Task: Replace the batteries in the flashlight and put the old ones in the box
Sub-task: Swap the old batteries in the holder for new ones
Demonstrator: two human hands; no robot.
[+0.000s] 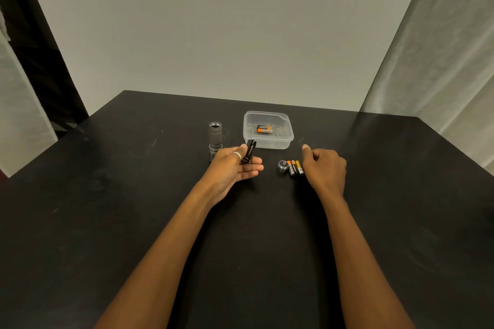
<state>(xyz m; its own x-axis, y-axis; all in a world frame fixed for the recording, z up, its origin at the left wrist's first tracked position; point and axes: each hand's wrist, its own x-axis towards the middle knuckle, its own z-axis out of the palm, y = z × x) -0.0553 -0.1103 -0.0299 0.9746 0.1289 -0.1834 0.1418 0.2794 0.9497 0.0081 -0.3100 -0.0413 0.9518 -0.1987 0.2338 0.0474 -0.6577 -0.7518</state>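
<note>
A: At centre frame, on the black table [133,195], where is the flashlight?

B: The grey flashlight body [215,135] stands upright, open end up, left of the clear plastic box [268,129]. The box holds orange-and-black batteries [264,129]; their number cannot be told.

A: Left hand?

B: The left hand [235,165] is palm-up, fingers loosely curled, gripping a black battery holder [250,151] between thumb and fingers; a ring [237,155] shows on one finger.

A: Right hand?

B: The right hand [324,165] is half-open, fingers curled downward, holding nothing. It sits just right of three loose batteries [296,167], lying side by side; whether it touches them is unclear. A round cap [282,166] lies just left of them.
</note>
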